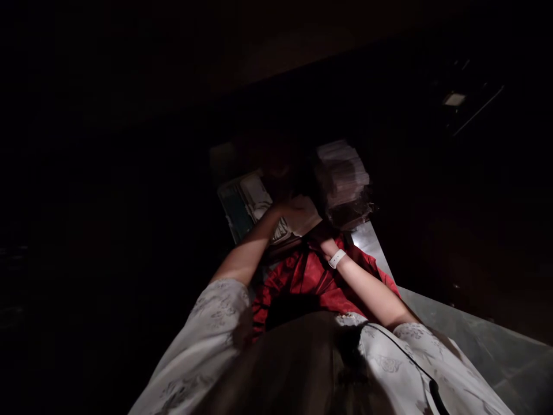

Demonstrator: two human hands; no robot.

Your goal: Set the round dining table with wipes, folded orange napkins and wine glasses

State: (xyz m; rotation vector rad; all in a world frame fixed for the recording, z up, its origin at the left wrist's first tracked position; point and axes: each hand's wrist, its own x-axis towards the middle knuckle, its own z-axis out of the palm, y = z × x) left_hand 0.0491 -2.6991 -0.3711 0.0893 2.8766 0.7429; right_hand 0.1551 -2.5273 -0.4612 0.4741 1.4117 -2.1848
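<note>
My left hand reaches in over the right side of an open, divided box. It is at a pale, flat, paper-like piece, with fingers that look closed on its near side. My right hand is just below that piece, close to its lower right corner. Deep shadow hides its fingers, so its hold cannot be made out. The box has a dark teal section on the left and white items in the middle. A white band circles my right wrist.
Right of the box lies a stack of pale folded sheets, with clear crinkled plastic at its near end. Red cloth covers my lap. Grey tiled surface shows at lower right. A black cable hangs over my front. Darkness hides the surroundings.
</note>
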